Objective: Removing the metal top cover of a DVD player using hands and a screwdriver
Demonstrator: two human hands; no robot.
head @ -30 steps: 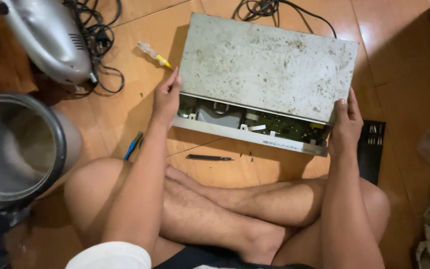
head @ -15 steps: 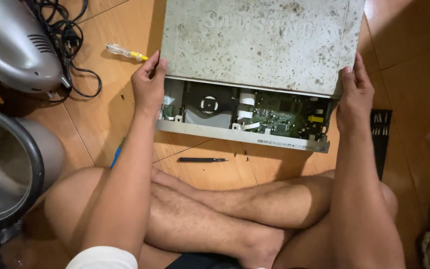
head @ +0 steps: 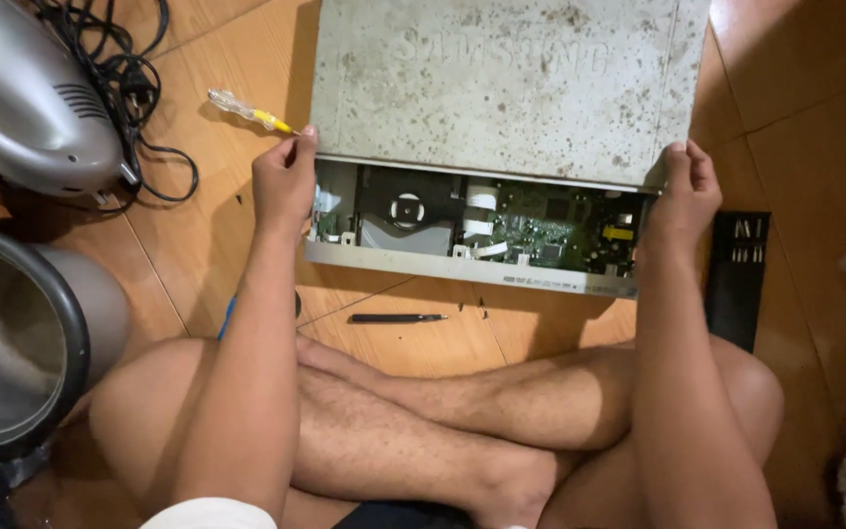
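wooden floor (head: 188, 245) — both hands, left hand (head: 284, 181) and right hand (head: 682, 191), grasp speckled metal cover (head: 501, 88).

**Cover off the front of the player**

The grey metal cover (head: 501, 88), speckled with rust-like spots, sits pushed back on the player (head: 472, 245) on the wooden floor. The front strip lies open (disc drive at left, green circuit board at right), behind a silver front panel.

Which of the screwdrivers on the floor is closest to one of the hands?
The clear-handled screwdriver with the yellow band: its tip almost reaches the left hand at the cover's corner. The thin black one lies alone by the legs.
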